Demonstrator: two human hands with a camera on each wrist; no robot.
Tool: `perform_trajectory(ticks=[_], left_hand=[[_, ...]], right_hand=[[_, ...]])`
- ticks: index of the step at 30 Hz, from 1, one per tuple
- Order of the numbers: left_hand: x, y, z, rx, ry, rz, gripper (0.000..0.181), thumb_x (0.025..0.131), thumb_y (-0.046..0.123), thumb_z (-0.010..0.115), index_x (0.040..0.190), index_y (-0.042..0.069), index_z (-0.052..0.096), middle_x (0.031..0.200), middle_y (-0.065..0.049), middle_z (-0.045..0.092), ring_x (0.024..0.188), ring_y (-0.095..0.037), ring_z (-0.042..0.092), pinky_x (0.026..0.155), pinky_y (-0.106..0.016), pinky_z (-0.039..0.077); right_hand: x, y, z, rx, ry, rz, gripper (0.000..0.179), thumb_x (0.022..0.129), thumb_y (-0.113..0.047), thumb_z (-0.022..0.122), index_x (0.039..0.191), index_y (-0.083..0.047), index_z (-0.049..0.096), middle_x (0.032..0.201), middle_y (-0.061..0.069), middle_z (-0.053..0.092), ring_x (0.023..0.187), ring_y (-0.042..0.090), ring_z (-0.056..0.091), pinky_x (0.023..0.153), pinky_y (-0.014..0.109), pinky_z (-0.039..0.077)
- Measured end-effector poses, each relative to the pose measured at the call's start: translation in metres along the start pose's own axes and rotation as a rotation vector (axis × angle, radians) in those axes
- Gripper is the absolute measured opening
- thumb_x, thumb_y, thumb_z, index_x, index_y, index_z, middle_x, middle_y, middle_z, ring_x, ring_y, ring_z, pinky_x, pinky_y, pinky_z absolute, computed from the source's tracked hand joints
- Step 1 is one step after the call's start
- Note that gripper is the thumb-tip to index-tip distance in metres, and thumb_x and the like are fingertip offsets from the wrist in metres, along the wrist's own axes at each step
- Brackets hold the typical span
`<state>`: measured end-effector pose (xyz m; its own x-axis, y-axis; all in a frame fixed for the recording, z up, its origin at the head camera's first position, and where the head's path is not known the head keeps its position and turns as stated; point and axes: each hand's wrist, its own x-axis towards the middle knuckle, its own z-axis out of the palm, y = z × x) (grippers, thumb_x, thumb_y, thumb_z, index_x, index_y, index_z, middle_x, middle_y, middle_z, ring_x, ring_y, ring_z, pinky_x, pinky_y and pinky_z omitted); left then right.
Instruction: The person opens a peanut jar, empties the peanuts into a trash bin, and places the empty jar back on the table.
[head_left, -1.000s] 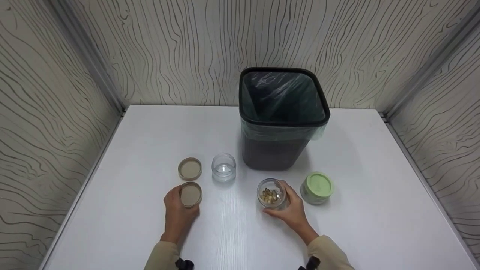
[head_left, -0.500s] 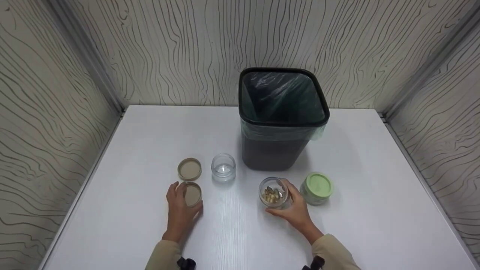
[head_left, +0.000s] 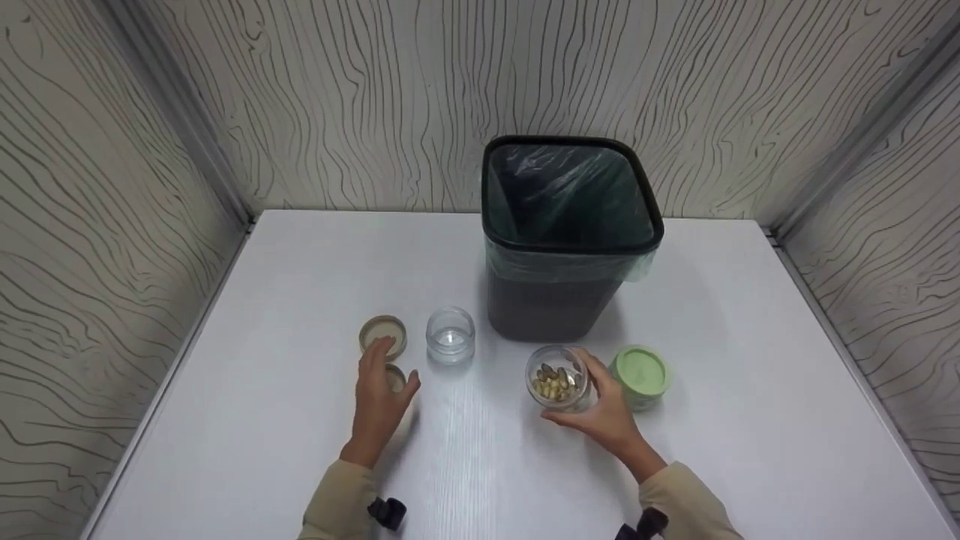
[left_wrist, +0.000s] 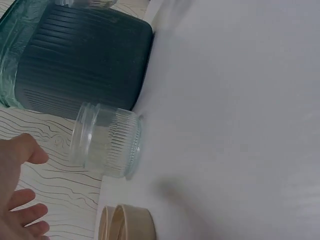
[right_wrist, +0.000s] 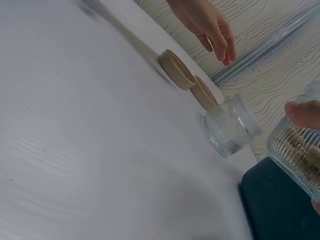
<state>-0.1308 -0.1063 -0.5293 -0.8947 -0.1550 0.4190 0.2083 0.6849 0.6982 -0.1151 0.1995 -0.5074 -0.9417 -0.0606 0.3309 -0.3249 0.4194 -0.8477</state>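
My right hand (head_left: 604, 412) grips a clear glass jar (right_wrist: 295, 155), its thumb and fingers round the wall. Several small yellow-brown, nut-like pieces (head_left: 553, 384) lie in the bottom of this jar. The ribbed glass hangs above the table in the right wrist view. Over two tan round lids, my left hand (head_left: 381, 394) hovers with loose fingers and holds nothing. The far lid (head_left: 382, 324) and the near lid (right_wrist: 175, 70) lie side by side, partly hidden by that hand in the head view. Right of them stands a second clear jar (head_left: 450, 337), lidless, with nothing seen inside.
A dark waste bin (head_left: 551, 300) with a green liner stands at the back of the white table (head_left: 315, 262). Close to my right hand is a jar with a green lid (head_left: 641, 371). Patterned panels (head_left: 375, 97) wall in the table's back and sides.
My left hand has let go of the near lid and risen forward over both lids. My right hand has shifted slightly right with the jar, closer to the green-lidded one.
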Motion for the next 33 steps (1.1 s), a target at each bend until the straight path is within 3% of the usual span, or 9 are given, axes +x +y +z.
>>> perform_trajectory(ticks=[4, 9, 13, 18, 25, 28, 33], left_hand=[[0.008, 0.010, 0.001, -0.027, -0.019, 0.003, 0.056, 0.078, 0.001, 0.072, 0.128, -0.005, 0.049, 0.131, -0.023, 0.054, 0.127, -0.037, 0.053, 0.108, -0.045, 0.046], [0.015, 0.021, 0.003, -0.097, -0.093, -0.008, 0.052, 0.084, 0.005, 0.068, 0.131, -0.003, 0.048, 0.130, -0.019, 0.055, 0.127, -0.034, 0.053, 0.110, -0.042, 0.045], [0.021, 0.030, 0.006, -0.146, -0.110, 0.030, 0.046, 0.085, 0.003, 0.066, 0.128, -0.003, 0.050, 0.126, -0.018, 0.059, 0.122, -0.032, 0.057, 0.107, -0.044, 0.047], [0.029, 0.041, 0.007, -0.237, -0.145, 0.086, 0.039, 0.085, 0.000, 0.063, 0.123, -0.005, 0.054, 0.119, -0.018, 0.063, 0.114, -0.032, 0.061, 0.103, -0.044, 0.051], [0.040, 0.051, 0.006, -0.381, -0.243, 0.071, 0.030, 0.087, 0.001, 0.062, 0.117, -0.006, 0.059, 0.112, -0.021, 0.066, 0.108, -0.033, 0.063, 0.100, -0.042, 0.053], [0.047, 0.056, 0.004, -0.406, -0.261, 0.059, 0.030, 0.089, 0.002, 0.062, 0.117, -0.005, 0.059, 0.111, -0.020, 0.067, 0.107, -0.033, 0.064, 0.099, -0.042, 0.054], [0.059, 0.068, 0.001, -0.447, -0.278, 0.067, 0.030, 0.090, 0.004, 0.062, 0.118, -0.005, 0.059, 0.111, -0.021, 0.068, 0.107, -0.034, 0.065, 0.099, -0.041, 0.054]], right_hand=[[0.004, -0.004, -0.005, -0.009, -0.003, -0.015, 0.091, 0.049, -0.009, 0.094, 0.131, 0.001, 0.054, 0.127, 0.019, 0.062, 0.118, -0.014, 0.047, 0.102, 0.001, 0.035], [0.008, -0.006, -0.009, 0.033, -0.012, -0.049, 0.092, 0.049, -0.006, 0.094, 0.132, -0.001, 0.054, 0.128, 0.019, 0.062, 0.119, -0.012, 0.049, 0.102, 0.002, 0.038], [0.012, -0.010, -0.014, 0.049, -0.015, -0.077, 0.091, 0.049, -0.003, 0.093, 0.131, 0.001, 0.054, 0.127, 0.022, 0.062, 0.119, -0.013, 0.050, 0.102, 0.002, 0.038], [0.018, -0.017, -0.023, 0.005, -0.011, -0.129, 0.092, 0.046, -0.005, 0.094, 0.129, 0.002, 0.056, 0.125, 0.023, 0.063, 0.118, -0.014, 0.050, 0.101, 0.002, 0.039], [0.025, -0.028, -0.038, -0.034, -0.024, -0.126, 0.093, 0.045, -0.003, 0.094, 0.130, 0.003, 0.055, 0.126, 0.024, 0.063, 0.118, -0.015, 0.050, 0.101, 0.000, 0.038], [0.028, -0.032, -0.043, -0.025, -0.036, -0.103, 0.094, 0.046, -0.001, 0.093, 0.131, 0.003, 0.054, 0.128, 0.018, 0.063, 0.119, -0.015, 0.049, 0.101, 0.001, 0.038], [0.031, -0.038, -0.050, 0.000, -0.044, -0.099, 0.094, 0.047, 0.002, 0.092, 0.132, 0.002, 0.053, 0.129, -0.005, 0.059, 0.118, -0.014, 0.050, 0.099, 0.002, 0.041]])
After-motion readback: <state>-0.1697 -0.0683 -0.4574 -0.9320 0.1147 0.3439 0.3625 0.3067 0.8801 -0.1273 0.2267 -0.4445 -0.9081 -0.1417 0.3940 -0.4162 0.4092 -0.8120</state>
